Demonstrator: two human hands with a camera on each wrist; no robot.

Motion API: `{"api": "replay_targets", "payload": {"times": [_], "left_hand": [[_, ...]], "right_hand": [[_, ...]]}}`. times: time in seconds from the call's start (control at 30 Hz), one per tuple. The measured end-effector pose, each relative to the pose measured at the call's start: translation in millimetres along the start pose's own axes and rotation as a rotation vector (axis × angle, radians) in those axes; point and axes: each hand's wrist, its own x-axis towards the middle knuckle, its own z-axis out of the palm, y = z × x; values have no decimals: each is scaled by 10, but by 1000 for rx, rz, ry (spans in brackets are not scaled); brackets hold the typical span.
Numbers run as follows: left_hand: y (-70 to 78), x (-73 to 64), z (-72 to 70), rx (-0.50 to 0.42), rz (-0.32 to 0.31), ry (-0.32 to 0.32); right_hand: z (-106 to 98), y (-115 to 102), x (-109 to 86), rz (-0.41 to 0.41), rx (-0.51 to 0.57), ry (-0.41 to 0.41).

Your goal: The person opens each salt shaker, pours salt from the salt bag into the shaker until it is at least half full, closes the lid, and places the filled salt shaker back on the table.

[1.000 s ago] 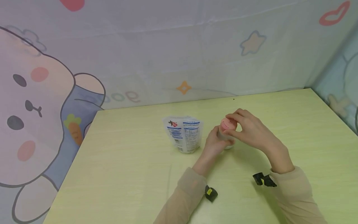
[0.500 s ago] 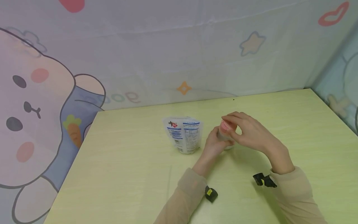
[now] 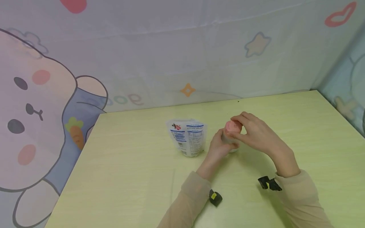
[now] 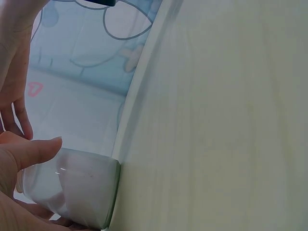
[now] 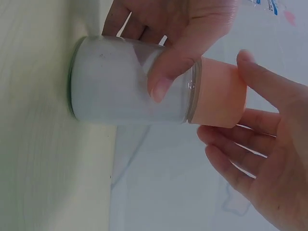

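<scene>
A clear glass jar (image 5: 110, 86) with white contents stands upright on the table, its base on the surface. A pink lid (image 3: 232, 126) caps it, showing more orange in the right wrist view. My left hand (image 3: 218, 146) grips the jar's body, thumb along the near side and fingers behind, as the left wrist view also shows. From the right, my right hand (image 3: 256, 133) holds the lid between thumb and fingers. Left of the jar, a white pouch (image 3: 187, 137) with blue print stands upright, untouched by either hand.
The light yellow-green table (image 3: 128, 167) reaches back to a printed cloth backdrop (image 3: 159, 53) with a cartoon animal on the left. Another cloth (image 3: 350, 76) hangs along the right side. Each sleeve cuff has a black strap piece near it.
My right hand's fingers shift over the lid, forward and then back, and the mark on the lid's top has turned. The left hand, jar and pouch stay in place.
</scene>
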Motion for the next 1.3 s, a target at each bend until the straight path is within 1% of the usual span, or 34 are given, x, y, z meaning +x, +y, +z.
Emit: {"api": "replay_targets", "payload": {"times": [0.07, 0.27, 0.53, 0.67, 0.83, 0.97, 1.1, 1.3], "left_hand": [[3, -6, -3, -1, 6, -1], [-8, -12, -5, 0, 9, -4], [-12, -8, -2, 2, 9, -18], [5, -10, -1, 12, 9, -13], [1, -9, -3, 7, 7, -13], [-2, 0, -2, -3, 11, -10], [-5, 0, -6, -24, 11, -13], [-7, -8, -6, -27, 18, -10]], "right_hand": [[-3, 2, 0, -6, -2, -9], [-4, 6, -7, -88, -13, -41], [20, 4, -5, -108, -2, -64], [16, -2, 3, -97, 13, -54], [25, 18, 14, -98, -1, -7], [43, 29, 18, -57, 1, 9], [45, 17, 18, -8, 12, -4], [10, -23, -6, -27, 1, -61]]}}
